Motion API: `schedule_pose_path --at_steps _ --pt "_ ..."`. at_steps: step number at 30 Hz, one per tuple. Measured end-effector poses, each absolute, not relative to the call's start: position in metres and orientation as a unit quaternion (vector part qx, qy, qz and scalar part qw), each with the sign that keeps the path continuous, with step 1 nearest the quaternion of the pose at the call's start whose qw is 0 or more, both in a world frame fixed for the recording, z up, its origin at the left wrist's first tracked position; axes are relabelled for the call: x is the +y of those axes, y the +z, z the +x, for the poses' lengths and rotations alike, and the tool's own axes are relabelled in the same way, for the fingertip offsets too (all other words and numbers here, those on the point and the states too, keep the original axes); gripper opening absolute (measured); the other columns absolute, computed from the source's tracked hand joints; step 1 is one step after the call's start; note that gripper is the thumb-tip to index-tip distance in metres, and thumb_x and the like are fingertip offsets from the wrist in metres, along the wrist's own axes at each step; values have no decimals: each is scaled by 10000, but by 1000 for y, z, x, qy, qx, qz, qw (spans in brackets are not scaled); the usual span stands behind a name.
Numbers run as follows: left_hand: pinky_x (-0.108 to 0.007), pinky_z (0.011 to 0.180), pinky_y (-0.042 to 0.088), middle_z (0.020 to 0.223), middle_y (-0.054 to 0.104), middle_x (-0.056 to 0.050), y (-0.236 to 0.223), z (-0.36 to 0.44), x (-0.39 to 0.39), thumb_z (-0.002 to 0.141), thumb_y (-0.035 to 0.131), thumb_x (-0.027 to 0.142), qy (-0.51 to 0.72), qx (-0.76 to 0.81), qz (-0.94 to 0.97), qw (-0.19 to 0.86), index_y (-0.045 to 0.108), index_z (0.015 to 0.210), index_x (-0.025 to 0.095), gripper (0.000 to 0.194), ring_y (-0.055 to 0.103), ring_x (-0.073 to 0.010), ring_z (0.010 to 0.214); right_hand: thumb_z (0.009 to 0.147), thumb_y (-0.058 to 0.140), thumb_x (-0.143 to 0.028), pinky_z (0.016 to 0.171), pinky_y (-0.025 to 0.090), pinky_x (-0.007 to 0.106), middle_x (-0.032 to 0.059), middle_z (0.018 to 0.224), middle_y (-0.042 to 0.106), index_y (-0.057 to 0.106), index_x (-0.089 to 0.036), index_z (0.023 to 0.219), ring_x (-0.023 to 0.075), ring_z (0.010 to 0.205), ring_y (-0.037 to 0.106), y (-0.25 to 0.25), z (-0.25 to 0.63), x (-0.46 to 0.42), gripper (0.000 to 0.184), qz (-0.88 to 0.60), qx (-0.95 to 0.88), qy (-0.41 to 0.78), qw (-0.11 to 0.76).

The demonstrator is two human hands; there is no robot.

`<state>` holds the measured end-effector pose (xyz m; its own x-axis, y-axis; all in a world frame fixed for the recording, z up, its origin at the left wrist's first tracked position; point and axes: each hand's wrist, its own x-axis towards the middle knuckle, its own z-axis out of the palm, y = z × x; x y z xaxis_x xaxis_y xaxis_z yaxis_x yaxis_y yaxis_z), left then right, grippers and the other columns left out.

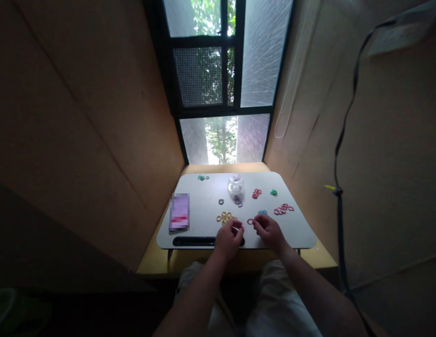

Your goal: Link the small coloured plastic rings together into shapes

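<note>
My right hand (pixel 269 230) pinches a small red ring (pixel 250 221), which looks like a hair tie, between thumb and fingertips. To its left, my left hand (pixel 229 239) has its fingers curled together; a speck of red shows at the fingertips, too small to name. Just beyond the left hand lies a group of yellow rings (pixel 225 216). Blue rings (pixel 262 212) are partly behind my right hand, and pink rings (pixel 284 209) lie to its right. Farther back are red rings (pixel 256 193), green rings (pixel 273 192), purple rings (pixel 238 201) and a dark ring pair (pixel 221 201).
A clear plastic container (pixel 236 187) stands at the back middle of the white folding table (pixel 203 196). Teal rings (pixel 203 178) lie at the back left. A blurred purple item (pixel 180 212) rests at the left. A black slot (pixel 195 241) runs along the front edge. Walls close in both sides.
</note>
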<state>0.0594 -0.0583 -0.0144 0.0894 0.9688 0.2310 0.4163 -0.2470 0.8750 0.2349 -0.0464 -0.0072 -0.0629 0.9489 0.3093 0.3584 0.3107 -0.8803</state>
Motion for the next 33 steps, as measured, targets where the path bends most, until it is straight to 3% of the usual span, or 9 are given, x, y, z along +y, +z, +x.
schedule_pose_path --at_steps 7,20,29,33 --pt "-271 647 453 775 676 -2 -15 58 -55 832 545 341 402 524 694 286 629 893 207 169 604 -137 640 800 570 -455 462 412 241 2 594 574 552 -186 723 124 477 513 -4 312 -34 281 -594 -540 264 535" --pt "-263 634 436 730 653 11 -15 61 -56 833 522 362 385 545 698 259 622 867 211 184 593 -147 643 756 583 -345 463 305 249 38 507 604 586 -164 564 125 455 492 2 352 8 264 -720 -545 234 360" --pt "-257 622 424 690 629 17 -15 60 -56 837 528 373 379 545 703 254 618 849 208 188 572 -139 624 827 464 -337 563 358 259 51 694 637 567 -187 713 171 629 568 -7 352 -21 214 -736 -549 100 383" --pt "-259 617 412 685 618 14 -16 60 -56 841 519 382 372 550 704 253 612 850 206 199 559 -141 617 799 526 -377 632 419 287 61 769 632 581 -180 848 195 684 578 -19 346 -34 210 -721 -553 52 414"
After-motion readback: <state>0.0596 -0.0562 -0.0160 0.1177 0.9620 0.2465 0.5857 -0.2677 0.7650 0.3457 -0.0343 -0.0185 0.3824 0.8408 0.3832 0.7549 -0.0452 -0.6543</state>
